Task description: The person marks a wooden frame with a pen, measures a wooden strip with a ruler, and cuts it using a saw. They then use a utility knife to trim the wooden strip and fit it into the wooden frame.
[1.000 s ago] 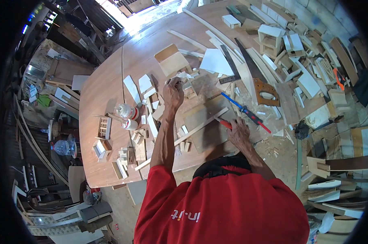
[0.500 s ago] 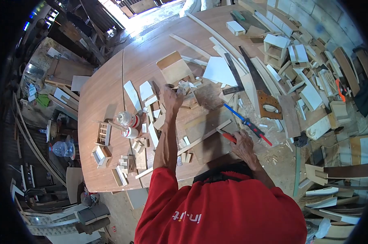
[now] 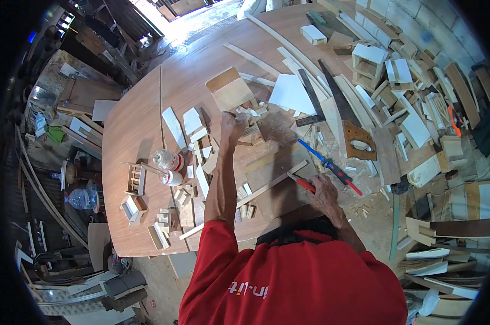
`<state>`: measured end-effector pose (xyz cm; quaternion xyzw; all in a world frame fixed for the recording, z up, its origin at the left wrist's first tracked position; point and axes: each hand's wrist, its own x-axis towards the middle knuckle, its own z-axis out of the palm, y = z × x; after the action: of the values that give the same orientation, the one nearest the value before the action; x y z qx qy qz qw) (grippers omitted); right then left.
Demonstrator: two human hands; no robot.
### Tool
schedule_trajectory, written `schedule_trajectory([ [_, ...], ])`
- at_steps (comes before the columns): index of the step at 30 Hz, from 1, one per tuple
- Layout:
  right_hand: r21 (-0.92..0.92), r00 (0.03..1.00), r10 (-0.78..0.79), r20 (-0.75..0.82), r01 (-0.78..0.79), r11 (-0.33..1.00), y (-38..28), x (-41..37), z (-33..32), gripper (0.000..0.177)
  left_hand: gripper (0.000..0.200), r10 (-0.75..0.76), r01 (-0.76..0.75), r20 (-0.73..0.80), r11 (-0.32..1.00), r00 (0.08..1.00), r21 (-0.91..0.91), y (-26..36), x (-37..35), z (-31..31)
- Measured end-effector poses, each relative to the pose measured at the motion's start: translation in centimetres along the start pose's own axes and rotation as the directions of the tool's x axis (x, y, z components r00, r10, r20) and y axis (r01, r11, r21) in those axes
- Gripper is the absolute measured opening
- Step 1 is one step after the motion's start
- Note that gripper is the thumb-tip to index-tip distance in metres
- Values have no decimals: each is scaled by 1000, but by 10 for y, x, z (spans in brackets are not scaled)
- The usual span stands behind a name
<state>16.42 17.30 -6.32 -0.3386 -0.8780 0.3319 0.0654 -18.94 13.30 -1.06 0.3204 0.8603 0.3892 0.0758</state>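
My left hand [image 3: 232, 128] reaches to a small pile of white and wooden offcuts [image 3: 251, 111], just in front of a light wooden box [image 3: 230, 92]. Its fingers are bent and partly hidden, so what they hold cannot be made out. My right hand [image 3: 323, 193] is closed around a red-handled tool [image 3: 305, 184], whose tip points left over a long thin wood strip [image 3: 272, 184]. Right of that hand lies a blue and red tool [image 3: 331, 164]. A handsaw [image 3: 358, 142] with a wooden handle rests farther right.
Glue jars [image 3: 172, 177] stand left of my left arm. Beside them are small wooden models [image 3: 134, 208] and blocks [image 3: 186, 194]. A black metal square [image 3: 310, 97] lies near a white board [image 3: 289, 93]. Wood scraps [image 3: 413, 124] are heaped at the right.
My left hand has shifted slightly at the offcuts, its fingers now more hidden. My right hand and the red-handled tool have barely moved.
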Motion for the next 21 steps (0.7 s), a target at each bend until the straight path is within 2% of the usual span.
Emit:
schedule_trajectory([
  [1,6,1000,2,-4,-2,1000,0,0,0,33,35,-86,88,58,996,995,-25,8,-1,-4],
  [5,12,1000,0,12,0,1000,1,0,0,33,40,-81,79,45,996,996,41,1,4,0],
  [14,16,1000,-5,-4,5,1000,0,1,-1,32,50,-174,179,110,983,979,-35,-7,9,5],
  [16,17,1000,-8,-10,8,1000,-1,0,-1,33,17,42,-60,-77,967,996,-247,7,-2,3],
  [17,17,1000,-12,-14,12,1000,-1,0,-1,33,17,42,-60,-77,967,996,-247,6,-1,2],
  [19,20,1000,-15,-17,16,1000,-1,0,-2,33,18,-123,135,61,960,990,-246,3,1,0],
  [21,22,1000,-19,-20,20,1000,-2,1,-3,32,18,-153,171,87,952,984,-256,2,4,0],
])
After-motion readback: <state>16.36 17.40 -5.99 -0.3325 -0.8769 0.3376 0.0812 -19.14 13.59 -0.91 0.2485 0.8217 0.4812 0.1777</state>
